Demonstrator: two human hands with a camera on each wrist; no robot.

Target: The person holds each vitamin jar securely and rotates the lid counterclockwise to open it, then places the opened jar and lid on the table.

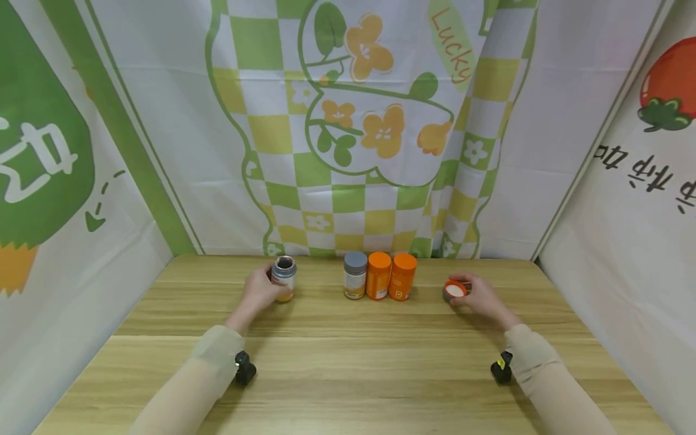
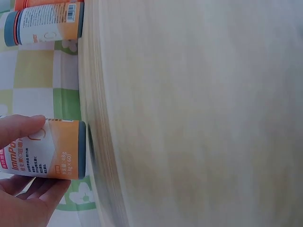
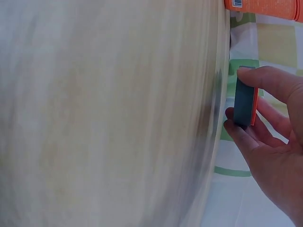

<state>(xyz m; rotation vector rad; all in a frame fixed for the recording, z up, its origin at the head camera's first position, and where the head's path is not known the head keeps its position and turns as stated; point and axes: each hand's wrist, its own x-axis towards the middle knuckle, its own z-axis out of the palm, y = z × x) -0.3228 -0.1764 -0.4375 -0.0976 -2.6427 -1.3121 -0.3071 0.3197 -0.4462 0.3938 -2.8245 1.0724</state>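
My left hand (image 1: pixel 264 289) grips an uncapped supplement bottle (image 1: pixel 285 280) with a grey neck, its dark mouth facing up. In the left wrist view the bottle (image 2: pixel 52 150) shows a white and orange label and a grey base, with the thumb on one side and fingers on the other. Over on the right, my right hand (image 1: pixel 478 296) pinches a grey bottle cap (image 1: pixel 454 291) by its rim, the orange edge and white inside turned upward. The right wrist view shows the cap (image 3: pixel 245 97) between thumb and fingers.
Between the hands stand a grey-capped bottle (image 1: pixel 355 277) and two orange bottles, one in the middle (image 1: pixel 379 278) and one at the right (image 1: pixel 403 278), side by side. They are near the back edge of the wooden table (image 1: pixel 348 362). A patterned curtain (image 1: pixel 348 205) hangs behind.
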